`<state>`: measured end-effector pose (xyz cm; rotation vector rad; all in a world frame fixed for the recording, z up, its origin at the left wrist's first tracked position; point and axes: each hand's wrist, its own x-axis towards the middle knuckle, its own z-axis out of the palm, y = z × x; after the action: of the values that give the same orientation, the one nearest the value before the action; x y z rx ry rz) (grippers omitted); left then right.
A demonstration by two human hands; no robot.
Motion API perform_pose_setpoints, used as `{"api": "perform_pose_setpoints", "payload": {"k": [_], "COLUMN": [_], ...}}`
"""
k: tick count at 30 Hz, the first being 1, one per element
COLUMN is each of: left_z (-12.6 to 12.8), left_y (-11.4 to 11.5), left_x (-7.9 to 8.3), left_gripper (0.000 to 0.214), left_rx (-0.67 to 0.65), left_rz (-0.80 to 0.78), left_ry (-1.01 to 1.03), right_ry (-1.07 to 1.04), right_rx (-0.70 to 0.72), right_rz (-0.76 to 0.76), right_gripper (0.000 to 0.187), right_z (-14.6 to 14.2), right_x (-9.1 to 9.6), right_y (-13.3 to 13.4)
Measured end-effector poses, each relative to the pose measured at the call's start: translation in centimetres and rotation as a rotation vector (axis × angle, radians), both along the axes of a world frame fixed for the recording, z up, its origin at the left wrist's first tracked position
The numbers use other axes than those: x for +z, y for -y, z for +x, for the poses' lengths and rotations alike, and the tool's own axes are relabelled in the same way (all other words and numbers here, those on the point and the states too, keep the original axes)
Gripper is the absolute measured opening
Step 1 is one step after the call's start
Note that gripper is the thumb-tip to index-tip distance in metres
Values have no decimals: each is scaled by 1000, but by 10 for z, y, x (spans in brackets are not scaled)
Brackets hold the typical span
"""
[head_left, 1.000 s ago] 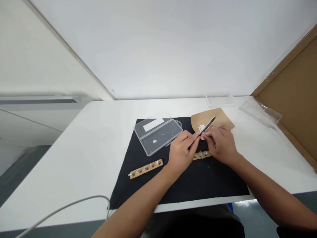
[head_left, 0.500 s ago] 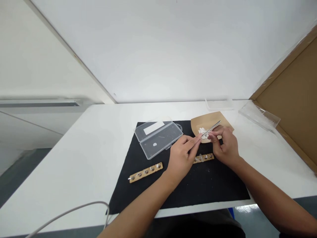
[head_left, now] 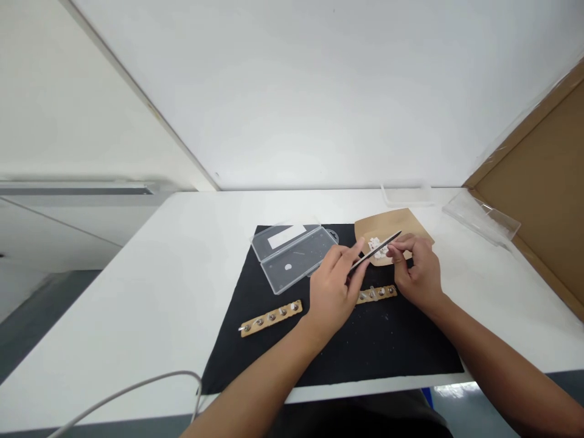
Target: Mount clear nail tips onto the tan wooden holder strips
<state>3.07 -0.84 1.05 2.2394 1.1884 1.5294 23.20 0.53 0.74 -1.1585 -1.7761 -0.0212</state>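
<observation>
My left hand (head_left: 332, 292) grips a thin flat nail file (head_left: 376, 249), dark on its face with a pale edge, pointing up and to the right. My right hand (head_left: 418, 267) is pinched closed near the file's far part. A small white piece seems to sit at its fingertips, mostly hidden by the fingers. Beneath the file, a pile of small white pieces (head_left: 376, 258) lies on a brown paper sheet (head_left: 387, 220). Partly behind my left hand is a wooden strip (head_left: 376, 296) with round metal studs, some carrying small clear or white pieces.
A second studded wooden strip (head_left: 271, 318) lies on the black mat (head_left: 360, 359). An open clear plastic case (head_left: 296, 263) rests at the mat's back. Clear trays (head_left: 481, 218) stand at back right beside a cardboard panel (head_left: 538, 158). A cable (head_left: 132, 389) crosses the front left.
The nail file has turned in my left hand, showing its dark face, and sits lower and further left. The left fingers have shifted along it. The right hand stays pinched. The view has shifted slightly.
</observation>
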Motion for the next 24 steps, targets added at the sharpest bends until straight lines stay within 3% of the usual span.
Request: {"api": "perform_pose_setpoints", "payload": {"k": [4,13,24], "left_z": [1,6,11], "left_y": [2,6,5], "left_x": [1,-1,0], "left_gripper": [24,21,18], "left_rx": [-61,-267,-255], "left_rz": [-98,-549,-468], "left_ry": [89,462,434], "right_ry": [14,64,72], "right_rx": [-1,19,-121], "right_rz": [3,87,87], "right_gripper": [10,14,12], "right_z": [0,-6,0], "right_x": [-2,-5,0], "right_y": [-2,-1,-3]}}
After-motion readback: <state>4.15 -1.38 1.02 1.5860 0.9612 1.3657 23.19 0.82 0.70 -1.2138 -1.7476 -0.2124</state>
